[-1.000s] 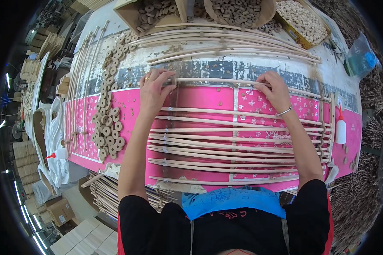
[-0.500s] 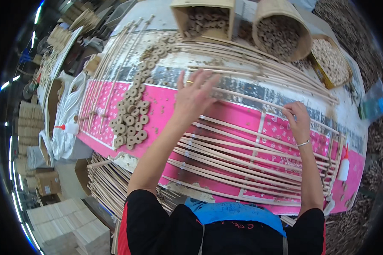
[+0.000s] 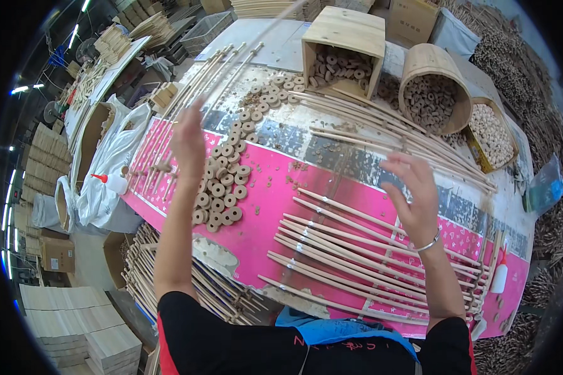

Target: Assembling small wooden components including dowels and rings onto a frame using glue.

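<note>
My left hand (image 3: pixel 189 147) is raised above the left part of the table, closed around a thin wooden rod (image 3: pixel 247 53). The rod slants up and away to the right and is smeared by motion. To the right of this hand lies a heap of wooden rings (image 3: pixel 222 187). My right hand (image 3: pixel 414 197) is open and holds nothing, its fingers apart above the right part of the table. Below it, several wooden rods (image 3: pixel 350 253) lie side by side on a pink patterned sheet (image 3: pixel 263 215), their right ends near an upright strip.
A wooden box (image 3: pixel 344 31) and a round wooden tub (image 3: pixel 441 62), both with rings, lie tipped at the back. Beside them stands a tray of pale small pieces (image 3: pixel 491 137). Glue bottles (image 3: pixel 116 182) stand at both sides. More rods (image 3: pixel 388 125) lie across the table.
My left hand has swung left and up, carrying a rod off the table's middle. The right hand has let go of the rod and opened. The view has shifted.
</note>
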Demonstrator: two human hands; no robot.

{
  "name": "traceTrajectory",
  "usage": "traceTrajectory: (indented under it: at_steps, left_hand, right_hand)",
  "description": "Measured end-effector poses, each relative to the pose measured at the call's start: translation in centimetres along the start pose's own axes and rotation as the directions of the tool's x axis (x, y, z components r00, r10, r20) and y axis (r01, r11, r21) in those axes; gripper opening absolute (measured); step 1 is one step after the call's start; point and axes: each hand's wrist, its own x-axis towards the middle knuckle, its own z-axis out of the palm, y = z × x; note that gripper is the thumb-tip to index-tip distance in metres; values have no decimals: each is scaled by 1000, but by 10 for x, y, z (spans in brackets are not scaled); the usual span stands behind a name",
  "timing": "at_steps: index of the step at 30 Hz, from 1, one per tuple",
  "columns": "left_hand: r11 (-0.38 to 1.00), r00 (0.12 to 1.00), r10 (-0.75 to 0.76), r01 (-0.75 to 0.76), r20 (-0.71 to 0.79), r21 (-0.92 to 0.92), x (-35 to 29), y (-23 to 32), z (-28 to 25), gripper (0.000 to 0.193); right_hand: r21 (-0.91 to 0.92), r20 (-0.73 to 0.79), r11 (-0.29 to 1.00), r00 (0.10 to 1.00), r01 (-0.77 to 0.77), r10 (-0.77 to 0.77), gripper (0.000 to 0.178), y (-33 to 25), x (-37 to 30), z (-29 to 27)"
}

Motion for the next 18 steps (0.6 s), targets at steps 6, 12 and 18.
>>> traceTrajectory:
  at_steps: [6,12,18]
  left_hand:
    - [952,954,-272,249,122,178,-9,-127,47,29]
    - [922,915,-357,314,185,228,-34,-189,97,31]
    - [899,844,-394,271,364,345,-35,-221,105,36]
  right_hand:
    - [6,114,972,966,-234,232,20,28,-51,8]
    - [-41,138,911,901,-410,411,19,61,-91,-6]
    - [-97,164,896,881,-433,443,18,75,-104,-14]
